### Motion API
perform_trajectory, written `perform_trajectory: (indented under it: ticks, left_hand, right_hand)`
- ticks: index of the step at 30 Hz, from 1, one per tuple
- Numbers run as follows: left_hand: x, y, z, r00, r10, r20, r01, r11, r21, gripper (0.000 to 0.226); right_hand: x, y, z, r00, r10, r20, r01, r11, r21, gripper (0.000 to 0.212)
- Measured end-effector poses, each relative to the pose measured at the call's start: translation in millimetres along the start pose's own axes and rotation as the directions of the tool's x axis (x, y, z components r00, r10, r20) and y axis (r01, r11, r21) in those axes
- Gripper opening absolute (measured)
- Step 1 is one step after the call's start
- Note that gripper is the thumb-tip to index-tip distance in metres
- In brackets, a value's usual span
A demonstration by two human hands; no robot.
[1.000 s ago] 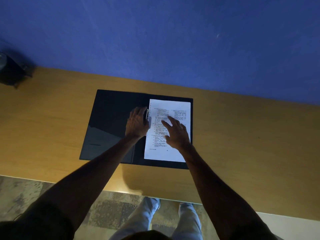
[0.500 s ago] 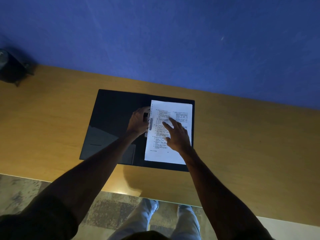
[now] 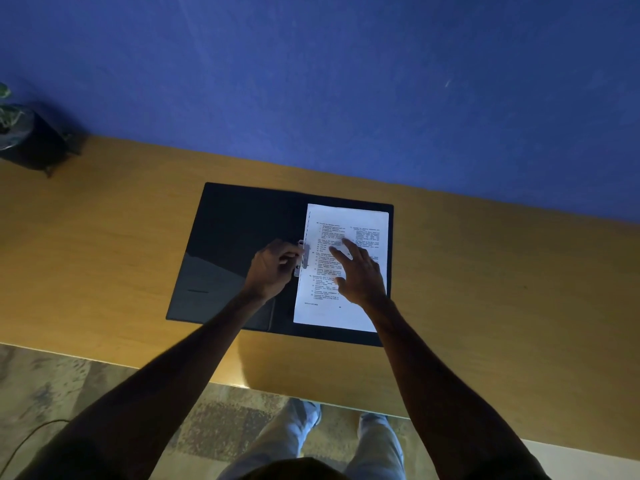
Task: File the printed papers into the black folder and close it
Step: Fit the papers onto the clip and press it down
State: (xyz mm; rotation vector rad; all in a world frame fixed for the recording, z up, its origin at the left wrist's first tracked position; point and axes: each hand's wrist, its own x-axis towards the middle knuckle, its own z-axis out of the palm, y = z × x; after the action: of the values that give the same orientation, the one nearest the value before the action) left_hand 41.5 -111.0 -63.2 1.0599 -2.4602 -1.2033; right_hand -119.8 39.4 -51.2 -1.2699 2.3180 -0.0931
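Note:
The black folder [image 3: 228,233] lies open and flat on the wooden table. The printed papers [image 3: 360,223] rest on its right half, text side up. My left hand [image 3: 273,268] sits at the folder's spine, its fingers curled around the metal clip [image 3: 302,258] at the papers' left edge. My right hand [image 3: 360,271] lies flat on the papers with fingers spread, pressing them down. Part of the clip is hidden by my left fingers.
The wooden table [image 3: 502,306] runs along a blue wall [image 3: 346,81]. A dark pot with a plant [image 3: 27,140] stands at the far left of the table. The table's near edge is just above my legs and shoes [image 3: 304,415].
My left hand has gone from lying flat beside the spine to curling its fingers onto the clip. The right hand has stayed pressed on the papers.

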Motion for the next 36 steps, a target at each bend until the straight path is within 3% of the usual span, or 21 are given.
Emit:
perform_trajectory:
  ticks: [5, 10, 15, 18, 24, 28, 36]
  left_hand:
    - [-2.4, 0.4, -6.0, 1.0, -0.008, -0.021, 0.009, 0.998, 0.067, 0.018]
    - [1.0, -0.9, -4.5, 0.996, -0.062, 0.062, 0.062, 0.998, 0.0, 0.018]
    - [1.3, -6.1, -0.7, 0.983, -0.108, 0.149, 0.11, 0.994, -0.004, 0.053]
    - [2.4, -8.6, 5.0, 0.956, -0.202, 0.211, 0.182, 0.977, 0.111, 0.073]
    - [0.3, -10.2, 6.7, 0.94, -0.252, 0.229, 0.21, 0.958, 0.193, 0.082]
    - [-6.0, -11.3, 9.0, 0.922, -0.326, 0.209, 0.262, 0.922, 0.286, 0.103]
    - [-9.9, -17.1, 17.3, 0.94, -0.299, 0.162, 0.216, 0.894, 0.391, 0.093]
  right_hand:
    - [-0.9, -0.8, -0.1, 1.0, 0.005, -0.001, -0.005, 0.999, 0.034, 0.076]
    - [-0.4, -0.4, 0.7, 1.0, 0.007, 0.0, -0.007, 0.999, 0.039, 0.077]
    - [-0.2, 0.7, 2.2, 1.0, 0.005, 0.0, -0.005, 0.999, 0.036, 0.076]
    - [0.3, 0.9, 3.2, 1.0, 0.006, 0.003, -0.006, 0.999, 0.034, 0.076]
    - [1.1, 1.1, 3.8, 1.0, 0.005, 0.005, -0.005, 1.0, 0.024, 0.076]
    - [1.5, 1.0, 5.2, 1.0, 0.004, 0.006, -0.004, 1.0, 0.015, 0.076]
    - [3.1, 1.4, 8.8, 1.0, 0.017, 0.012, -0.017, 1.0, 0.022, 0.077]
